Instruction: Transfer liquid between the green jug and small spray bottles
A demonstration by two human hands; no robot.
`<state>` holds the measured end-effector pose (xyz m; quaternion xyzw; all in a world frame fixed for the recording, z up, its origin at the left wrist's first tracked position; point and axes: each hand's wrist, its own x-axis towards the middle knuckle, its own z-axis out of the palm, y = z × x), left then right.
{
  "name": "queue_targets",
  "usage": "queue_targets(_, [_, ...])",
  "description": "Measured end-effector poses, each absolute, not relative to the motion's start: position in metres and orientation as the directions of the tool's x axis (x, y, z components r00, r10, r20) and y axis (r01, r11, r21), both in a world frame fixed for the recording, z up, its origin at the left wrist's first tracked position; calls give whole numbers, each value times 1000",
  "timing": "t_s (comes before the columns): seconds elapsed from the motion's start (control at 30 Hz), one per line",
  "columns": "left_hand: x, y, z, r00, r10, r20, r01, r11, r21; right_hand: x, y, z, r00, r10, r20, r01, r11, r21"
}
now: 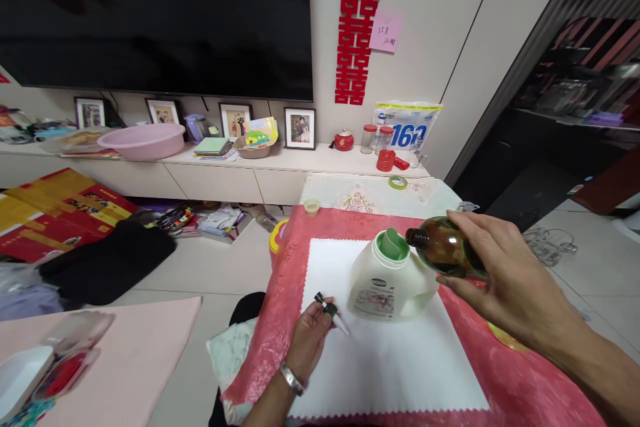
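My right hand (500, 267) grips a brown bottle (445, 247) and tilts it nearly level. The bottle's dark, uncapped mouth is beside the green pouring spout (393, 245) of a large white detergent jug (375, 283). Whether liquid is flowing cannot be made out. The jug stands upright on a white sheet with a scalloped edge (380, 373), its handle towards the right. Left of the jug, low over the sheet, my left hand (311, 333) is closed on a black dropper cap (330, 309), whose pale tip points down and to the right.
A red cloth (290, 267) covers the table under the sheet. At its far end are a small cup (311, 207) and a green tape roll (398, 182). Behind runs a low cabinet with photo frames, a pink basin (145, 141) and red-lidded jars. A pink table (150, 353) is at left.
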<state>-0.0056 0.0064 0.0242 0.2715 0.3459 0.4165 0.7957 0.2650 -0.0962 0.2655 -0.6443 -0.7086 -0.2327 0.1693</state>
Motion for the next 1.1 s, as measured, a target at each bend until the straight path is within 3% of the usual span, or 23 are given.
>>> queue_targets(1.1, [-6, 7, 19, 427, 852, -302, -474, 495, 728, 250, -82, 289, -254, 849, 463, 934, 90, 346])
